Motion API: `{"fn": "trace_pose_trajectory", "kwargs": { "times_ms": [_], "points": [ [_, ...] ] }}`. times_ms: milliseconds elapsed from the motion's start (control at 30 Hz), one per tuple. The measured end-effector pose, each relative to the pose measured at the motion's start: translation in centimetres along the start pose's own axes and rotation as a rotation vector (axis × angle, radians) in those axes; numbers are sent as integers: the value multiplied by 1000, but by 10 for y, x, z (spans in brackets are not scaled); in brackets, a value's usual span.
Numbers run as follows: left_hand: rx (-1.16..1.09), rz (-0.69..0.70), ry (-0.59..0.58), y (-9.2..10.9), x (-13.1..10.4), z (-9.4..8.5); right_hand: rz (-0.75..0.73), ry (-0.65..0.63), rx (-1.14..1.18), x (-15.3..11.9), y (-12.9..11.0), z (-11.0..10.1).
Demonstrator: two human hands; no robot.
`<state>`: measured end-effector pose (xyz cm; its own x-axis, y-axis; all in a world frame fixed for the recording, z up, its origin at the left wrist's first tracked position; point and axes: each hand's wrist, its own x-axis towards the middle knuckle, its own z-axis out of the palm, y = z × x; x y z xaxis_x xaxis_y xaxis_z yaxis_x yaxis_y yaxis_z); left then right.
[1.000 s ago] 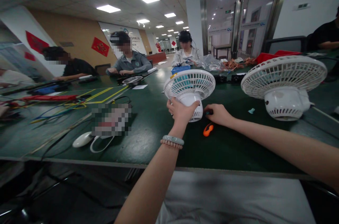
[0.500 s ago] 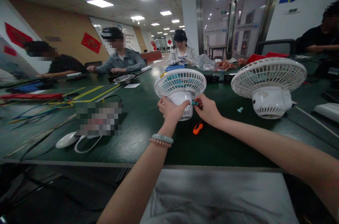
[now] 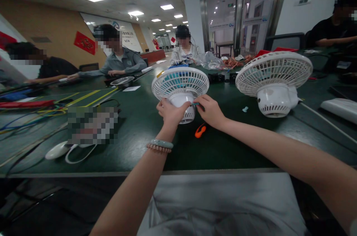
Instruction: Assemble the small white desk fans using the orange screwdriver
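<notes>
A small white fan head [image 3: 181, 80] rests on the green table in front of me, its round grille tilted up and away. My left hand [image 3: 172, 111] grips its white motor housing from the left, thumb across the near side. On the housing's right side, my right hand [image 3: 208, 109] pinches a small teal piece [image 3: 195, 103] against it. An orange tool [image 3: 200, 131] lies on the table just below my right hand. To the right stands a larger white fan head [image 3: 275, 76], touched by neither hand. Between the two fans lies a small pale blue piece [image 3: 245, 109].
Cables [image 3: 36, 117], a white mouse [image 3: 57, 150] and a blurred-out object lie on the left. A metal bowl [image 3: 122, 81] stands farther back. Across the table [image 3: 134, 132] sit several people. A clear plastic bag [image 3: 210, 60] and copper-coloured wires [image 3: 232, 62] are behind the fans.
The whole view has shifted, so the fans and table items appear farther left. My right hand has turned slightly at the teal piece. One person across the table has reached an arm farther out.
</notes>
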<state>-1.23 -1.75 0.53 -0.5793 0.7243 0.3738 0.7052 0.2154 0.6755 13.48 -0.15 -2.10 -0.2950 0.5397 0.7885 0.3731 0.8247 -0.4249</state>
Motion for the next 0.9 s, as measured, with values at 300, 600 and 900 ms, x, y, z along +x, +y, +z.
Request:
{"fn": "trace_pose_trajectory", "kwargs": {
  "times_ms": [300, 600, 900],
  "points": [
    [16, -1, 12, 1, -2, 0, 7, 29, 32, 1, 0, 2],
    [-3, -2, 22, 1, -2, 2, 6, 112, 91, 3, 1, 6],
    [-43, -7, 19, 0, -4, 1, 1, 97, 71, 1, -3, 5]
  ]
}}
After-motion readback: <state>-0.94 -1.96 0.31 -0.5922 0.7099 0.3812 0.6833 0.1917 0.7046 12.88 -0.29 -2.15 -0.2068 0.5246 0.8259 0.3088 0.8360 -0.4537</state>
